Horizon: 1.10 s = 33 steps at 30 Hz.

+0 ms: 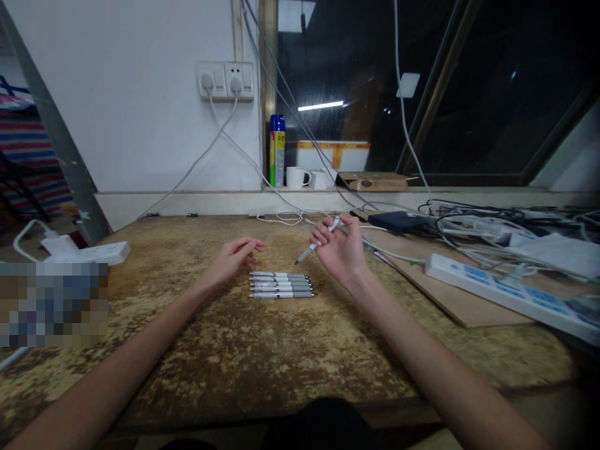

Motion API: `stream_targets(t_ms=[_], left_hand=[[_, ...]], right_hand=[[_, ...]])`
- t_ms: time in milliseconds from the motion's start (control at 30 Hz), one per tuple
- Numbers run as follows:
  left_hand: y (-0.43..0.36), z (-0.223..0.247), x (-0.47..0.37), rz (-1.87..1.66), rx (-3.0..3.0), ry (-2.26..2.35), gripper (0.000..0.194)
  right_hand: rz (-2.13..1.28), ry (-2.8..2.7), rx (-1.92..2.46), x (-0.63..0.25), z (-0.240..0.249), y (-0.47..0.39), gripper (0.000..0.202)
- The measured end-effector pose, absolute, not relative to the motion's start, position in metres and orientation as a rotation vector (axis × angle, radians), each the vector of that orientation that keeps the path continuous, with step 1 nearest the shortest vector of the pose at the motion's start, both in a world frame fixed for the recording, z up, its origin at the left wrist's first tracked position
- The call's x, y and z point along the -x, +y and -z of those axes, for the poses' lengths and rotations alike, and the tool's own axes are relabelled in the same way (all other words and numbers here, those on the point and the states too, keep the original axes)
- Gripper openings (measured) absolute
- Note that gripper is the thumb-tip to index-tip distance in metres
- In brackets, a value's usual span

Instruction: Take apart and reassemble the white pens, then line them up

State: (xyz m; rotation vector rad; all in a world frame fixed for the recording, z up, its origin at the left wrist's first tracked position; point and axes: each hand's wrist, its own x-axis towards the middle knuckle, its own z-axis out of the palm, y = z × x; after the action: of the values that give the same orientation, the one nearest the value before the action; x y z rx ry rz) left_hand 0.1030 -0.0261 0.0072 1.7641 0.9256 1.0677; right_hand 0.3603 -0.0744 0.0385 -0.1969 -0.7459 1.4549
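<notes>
A white and grey pen is held in my right hand, its tip slanting down to the left above the table. My right fingers are wrapped round its upper part, which they partly hide. Several similar pens lie side by side in a row on the worn wooden table, pointing left to right. Just beyond the row's left end is my left hand, fingers loosely bent and apart, with nothing visible in them.
At the right, a white power strip lies by a thin brown board, with tangled cables behind. Another power strip is at the left. A spray can and a white mug stand on the windowsill.
</notes>
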Motion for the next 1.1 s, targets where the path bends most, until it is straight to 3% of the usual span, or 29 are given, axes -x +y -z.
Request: stream_targets(t_ms=[700, 1100], left_hand=[[-0.022, -0.005, -0.1, -1.071, -1.791, 0.963, 0.049], [-0.034, -0.004, -0.095, -0.943, -2.302, 1.302, 0.031]], right_hand=[[-1.39, -0.733, 0.134, -0.37, -0.048, -0.078, 0.025], [-1.415, -0.714, 0.082, -0.369, -0.053, -0.083, 0.021]])
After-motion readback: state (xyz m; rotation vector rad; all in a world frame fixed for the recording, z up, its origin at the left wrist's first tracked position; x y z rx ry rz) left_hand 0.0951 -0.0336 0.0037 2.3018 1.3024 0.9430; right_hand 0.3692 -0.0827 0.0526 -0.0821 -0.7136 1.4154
